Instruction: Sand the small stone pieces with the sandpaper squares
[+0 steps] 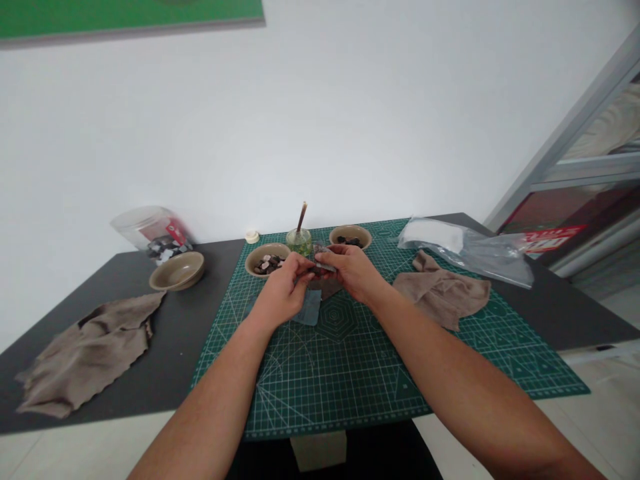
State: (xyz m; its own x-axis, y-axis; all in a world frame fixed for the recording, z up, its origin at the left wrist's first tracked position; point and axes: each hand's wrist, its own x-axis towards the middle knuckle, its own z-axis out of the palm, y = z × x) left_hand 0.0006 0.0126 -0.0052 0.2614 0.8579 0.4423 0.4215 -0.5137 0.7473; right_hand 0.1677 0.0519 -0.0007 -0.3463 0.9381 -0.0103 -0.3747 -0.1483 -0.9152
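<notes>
My left hand (285,290) is closed, its thumb and fingertips pinched together over the cutting mat. What lies between those fingertips is too small to make out. My right hand (353,272) meets it from the other side, gripping a small greyish, partly see-through piece (326,267). Beneath the hands lies a bluish flat sheet (309,310), partly covered by my left hand. Just behind the left hand stands a bowl of dark and pale chips (257,257). A glass jar (299,241) with greenish contents and a brown stick (302,217) rises behind my fingers.
Another bowl (367,235) with dark pieces stands behind my right hand. Brown cloths (435,290) lie at both sides of the green mat (345,393). A plastic bag (480,257) is at right. At left are a tipped clear jar (143,223) and a bowl (180,277).
</notes>
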